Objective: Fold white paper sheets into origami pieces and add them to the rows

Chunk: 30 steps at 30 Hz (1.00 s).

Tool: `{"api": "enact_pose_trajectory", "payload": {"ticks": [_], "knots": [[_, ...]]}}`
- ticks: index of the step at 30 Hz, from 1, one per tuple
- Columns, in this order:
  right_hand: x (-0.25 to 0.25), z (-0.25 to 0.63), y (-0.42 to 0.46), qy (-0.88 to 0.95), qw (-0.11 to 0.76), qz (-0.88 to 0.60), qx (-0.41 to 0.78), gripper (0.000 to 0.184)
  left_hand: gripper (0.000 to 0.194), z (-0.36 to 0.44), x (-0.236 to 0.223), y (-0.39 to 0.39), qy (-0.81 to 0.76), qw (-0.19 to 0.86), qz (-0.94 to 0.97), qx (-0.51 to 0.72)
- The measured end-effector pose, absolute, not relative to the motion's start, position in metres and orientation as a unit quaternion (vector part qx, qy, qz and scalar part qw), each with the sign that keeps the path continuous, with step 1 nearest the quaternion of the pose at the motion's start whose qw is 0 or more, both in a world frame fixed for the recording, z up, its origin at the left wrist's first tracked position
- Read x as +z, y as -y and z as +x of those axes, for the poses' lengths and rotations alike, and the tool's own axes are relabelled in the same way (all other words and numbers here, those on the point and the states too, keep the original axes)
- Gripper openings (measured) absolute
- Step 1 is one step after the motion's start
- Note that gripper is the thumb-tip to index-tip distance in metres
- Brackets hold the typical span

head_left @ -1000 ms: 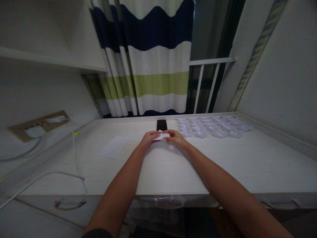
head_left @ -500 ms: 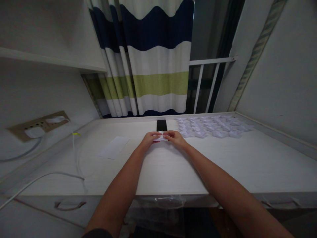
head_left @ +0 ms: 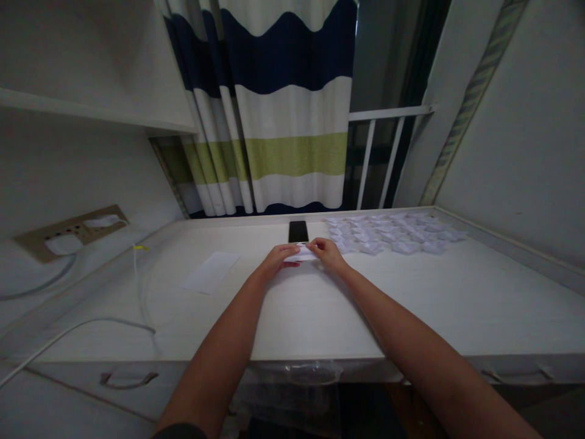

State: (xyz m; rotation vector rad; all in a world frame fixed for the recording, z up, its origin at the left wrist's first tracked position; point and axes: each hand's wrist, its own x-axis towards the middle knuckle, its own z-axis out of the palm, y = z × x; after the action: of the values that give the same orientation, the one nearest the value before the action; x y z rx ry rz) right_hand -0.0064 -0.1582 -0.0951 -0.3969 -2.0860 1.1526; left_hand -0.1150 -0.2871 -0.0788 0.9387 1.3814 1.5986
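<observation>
A small piece of folded white paper [head_left: 305, 253] is held just above the desk, between my two hands. My left hand [head_left: 278, 259] pinches its left side, thumb below and fingers on top. At its upper right edge, my right hand [head_left: 327, 251] grips the paper between thumb and fingertips. Just beyond the hands lies a black phone [head_left: 298, 231]. Rows of folded white paper pieces [head_left: 393, 233] spread over the back right of the desk. A flat white sheet [head_left: 212, 271] rests to the left of my hands.
The white desk [head_left: 315, 323] has a raised edge along the back and right. White cables [head_left: 100, 319] run over its left side from a wall socket panel [head_left: 77, 230]. A striped curtain [head_left: 292, 122] hangs behind. A clear plastic bag [head_left: 313, 373] hangs at the front edge.
My right hand has shifted slightly right and up along the paper, so more of the paper shows between the hands. My left hand stays nearly in place, its fingers a little further apart.
</observation>
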Motion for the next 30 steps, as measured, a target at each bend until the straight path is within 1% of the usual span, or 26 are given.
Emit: {"api": "enact_pose_trajectory", "payload": {"ticks": [4, 8, 11, 16, 21, 30], "knots": [[-0.095, -0.006, 0.157, 0.803, 0.368, -0.159, 0.441, 0.033, 0.041, -0.114, -0.079, 0.286, -0.545, 0.392, 0.364, 0.645], [-0.096, -0.007, 0.157, 0.792, 0.366, -0.154, 0.463, 0.034, 0.040, -0.113, -0.079, 0.286, -0.544, 0.389, 0.358, 0.652], [-0.094, -0.007, 0.160, 0.768, 0.350, -0.158, 0.512, 0.034, 0.040, -0.113, -0.078, 0.287, -0.543, 0.387, 0.352, 0.656], [-0.087, -0.004, 0.166, 0.729, 0.296, -0.151, 0.598, 0.033, 0.039, -0.112, -0.076, 0.289, -0.542, 0.383, 0.359, 0.657], [-0.084, -0.002, 0.167, 0.723, 0.291, -0.147, 0.609, 0.031, 0.039, -0.114, -0.077, 0.287, -0.541, 0.384, 0.364, 0.654], [-0.082, -0.001, 0.168, 0.696, 0.303, -0.170, 0.628, 0.033, 0.041, -0.121, -0.083, 0.281, -0.555, 0.347, 0.339, 0.675]]}}
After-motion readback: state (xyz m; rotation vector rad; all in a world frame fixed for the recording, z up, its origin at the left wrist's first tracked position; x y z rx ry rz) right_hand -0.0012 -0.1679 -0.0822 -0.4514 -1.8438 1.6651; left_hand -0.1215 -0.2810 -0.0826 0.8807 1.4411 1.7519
